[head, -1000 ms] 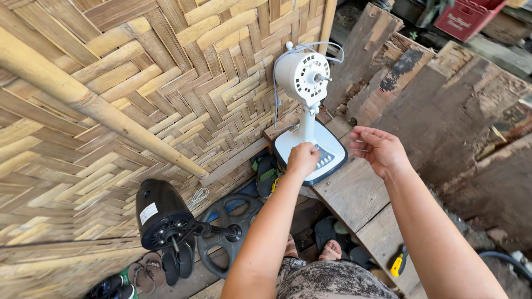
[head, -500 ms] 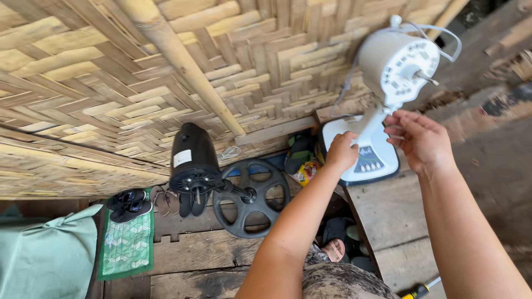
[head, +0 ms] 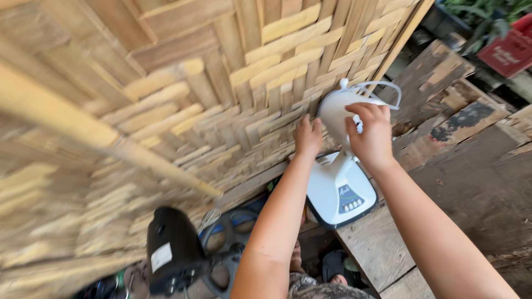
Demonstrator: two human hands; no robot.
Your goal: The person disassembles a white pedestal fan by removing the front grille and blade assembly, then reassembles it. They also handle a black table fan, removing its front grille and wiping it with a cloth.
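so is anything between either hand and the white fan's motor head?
Nothing visible. The right hand is already on the front of the motor head. The left hand is beside it on the woven bamboo wall side; whether it touches the fan cannot be told.

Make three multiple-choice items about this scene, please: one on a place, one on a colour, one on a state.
1. Where does the fan's base stand?
A. on a wooden plank
B. on grass
C. on a chair

2. What colour is the fan motor housing?
A. red
B. white
C. green

3. What does the right hand do?
A. hangs free
B. holds a hammer
C. grips the fan's head

Answers:
1. A, the base rests on the plank.
2. B, housing and base are white.
3. C, its fingers wrap the head, while the left hand is beside it at the woven bamboo wall.
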